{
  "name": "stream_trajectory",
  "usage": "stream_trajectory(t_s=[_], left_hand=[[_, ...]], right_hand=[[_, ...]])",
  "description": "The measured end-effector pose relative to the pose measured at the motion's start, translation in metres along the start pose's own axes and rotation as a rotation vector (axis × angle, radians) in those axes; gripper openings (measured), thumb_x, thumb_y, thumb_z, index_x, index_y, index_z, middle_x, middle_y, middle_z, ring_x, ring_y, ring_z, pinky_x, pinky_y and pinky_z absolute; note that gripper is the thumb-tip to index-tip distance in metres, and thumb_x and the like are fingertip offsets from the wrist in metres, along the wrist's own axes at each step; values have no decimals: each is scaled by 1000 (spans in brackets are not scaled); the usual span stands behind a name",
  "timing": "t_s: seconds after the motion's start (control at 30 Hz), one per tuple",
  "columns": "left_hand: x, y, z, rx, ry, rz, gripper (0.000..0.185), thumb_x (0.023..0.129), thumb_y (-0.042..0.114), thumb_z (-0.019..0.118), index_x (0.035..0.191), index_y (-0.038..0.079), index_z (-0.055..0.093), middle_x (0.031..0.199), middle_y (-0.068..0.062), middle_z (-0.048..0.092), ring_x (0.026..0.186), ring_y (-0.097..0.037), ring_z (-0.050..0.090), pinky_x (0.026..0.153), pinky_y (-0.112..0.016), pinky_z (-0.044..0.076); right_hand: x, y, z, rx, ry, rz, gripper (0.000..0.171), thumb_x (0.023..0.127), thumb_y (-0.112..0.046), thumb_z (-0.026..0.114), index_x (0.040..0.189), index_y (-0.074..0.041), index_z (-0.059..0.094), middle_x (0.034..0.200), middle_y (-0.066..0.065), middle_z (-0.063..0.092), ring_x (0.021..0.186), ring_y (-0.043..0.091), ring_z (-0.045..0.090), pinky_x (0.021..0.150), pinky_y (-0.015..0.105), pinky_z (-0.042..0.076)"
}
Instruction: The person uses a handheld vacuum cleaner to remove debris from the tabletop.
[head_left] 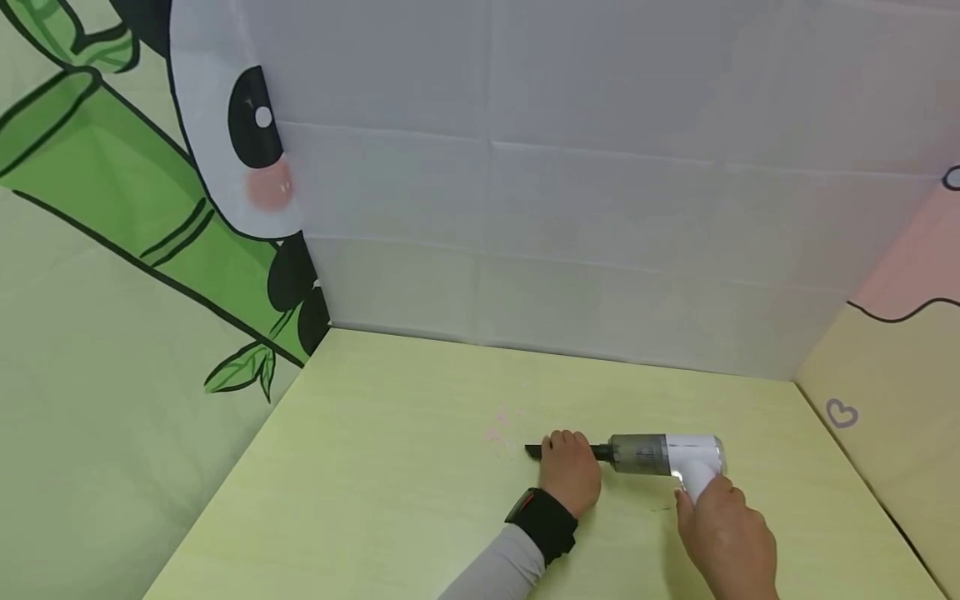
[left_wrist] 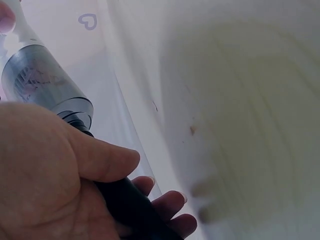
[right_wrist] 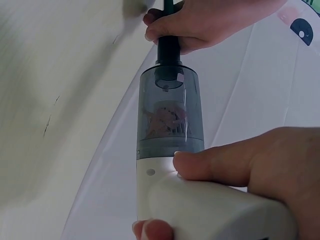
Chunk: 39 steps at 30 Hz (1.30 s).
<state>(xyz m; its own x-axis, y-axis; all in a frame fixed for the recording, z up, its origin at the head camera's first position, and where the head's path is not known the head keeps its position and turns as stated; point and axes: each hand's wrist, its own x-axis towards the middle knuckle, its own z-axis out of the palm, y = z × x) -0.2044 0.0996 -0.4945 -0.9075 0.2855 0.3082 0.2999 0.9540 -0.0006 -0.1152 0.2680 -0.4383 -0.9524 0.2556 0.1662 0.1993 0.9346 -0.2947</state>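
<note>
A white handheld vacuum cleaner (head_left: 693,454) is held sideways over the table, its black nozzle (head_left: 533,452) pointing left. My right hand (head_left: 731,533) grips its white handle, with the thumb (right_wrist: 210,167) by the body's top in the right wrist view. My left hand (head_left: 570,473) wraps its fingers around the black nozzle tube (left_wrist: 125,200). Pinkish scraps show inside the see-through dust cup (right_wrist: 170,110). Left of the nozzle tip, small pink bits (head_left: 495,432) lie on the table.
The pale yellow table (head_left: 360,467) meets a grey-white cloth wall (head_left: 570,250) at the back. Printed cloth panels with bamboo (head_left: 135,175) and a small heart (head_left: 842,413) stand left and right. A black band (head_left: 543,525) circles the left wrist.
</note>
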Motion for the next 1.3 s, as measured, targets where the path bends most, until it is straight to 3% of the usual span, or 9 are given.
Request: stream_trajectory(t_s=[0.13, 0.3, 0.53, 0.63, 0.8, 0.97, 1.1, 1.3], left_hand=[[-1, -1, 1, 2, 8, -12, 22, 100, 26, 60, 105, 5, 63, 101, -11, 64, 104, -26, 61, 97, -37, 52], [-4, -2, -2, 5, 29, -22, 23, 99, 26, 61, 105, 4, 64, 101, -11, 64, 103, -26, 62, 96, -38, 52], [-7, -3, -3, -13, 111, -19, 21, 96, 26, 65, 97, 5, 63, 94, -11, 63, 97, -26, 62, 93, -37, 53], [-7, -3, -6, -14, 93, -11, 20, 97, 25, 64, 97, 5, 63, 95, -11, 63, 98, -26, 62, 94, -38, 53], [-6, -1, -7, -17, 40, -6, 19, 99, 24, 61, 100, 5, 63, 97, -12, 63, 101, -27, 62, 96, -38, 52], [-2, 1, 2, -19, 75, 19, 18, 99, 23, 62, 100, 4, 63, 94, -11, 62, 99, -27, 62, 95, -39, 53], [3, -5, 13, -43, 101, 34, 18, 98, 21, 62, 98, 3, 62, 93, -13, 62, 98, -29, 62, 94, -40, 53], [-2, -31, 11, -96, 56, -37, 16, 97, 15, 63, 100, -1, 61, 95, -17, 62, 100, -33, 61, 96, -44, 52]], right_hand=[[0, -2, 2, 1, 8, 3, 48, 94, -27, 67, 86, 16, 48, 67, 23, 54, 49, 33, 54, 39, 45, 45], [-3, -3, 6, -2, 104, -37, 46, 91, -24, 71, 82, 15, 47, 63, 23, 52, 45, 35, 53, 36, 46, 44], [-5, -2, 7, -12, 168, -75, 46, 89, -22, 74, 81, 16, 48, 61, 23, 52, 43, 34, 52, 34, 46, 42], [-5, 0, 7, -9, 188, -83, 46, 88, -22, 75, 81, 16, 50, 61, 23, 53, 42, 34, 51, 33, 46, 42], [-4, 1, 5, -4, 139, -59, 46, 90, -23, 73, 83, 17, 50, 63, 24, 54, 44, 34, 53, 35, 46, 43], [-6, 2, 3, -4, 88, -22, 47, 92, -25, 70, 84, 16, 47, 65, 23, 53, 47, 34, 54, 36, 45, 44], [-5, -4, 9, -10, 157, -24, 46, 90, -24, 72, 84, 15, 47, 66, 24, 52, 47, 37, 54, 37, 49, 44], [-3, -24, 33, -39, 343, -162, 45, 83, -20, 79, 83, 14, 50, 62, 20, 51, 43, 34, 52, 34, 47, 43]])
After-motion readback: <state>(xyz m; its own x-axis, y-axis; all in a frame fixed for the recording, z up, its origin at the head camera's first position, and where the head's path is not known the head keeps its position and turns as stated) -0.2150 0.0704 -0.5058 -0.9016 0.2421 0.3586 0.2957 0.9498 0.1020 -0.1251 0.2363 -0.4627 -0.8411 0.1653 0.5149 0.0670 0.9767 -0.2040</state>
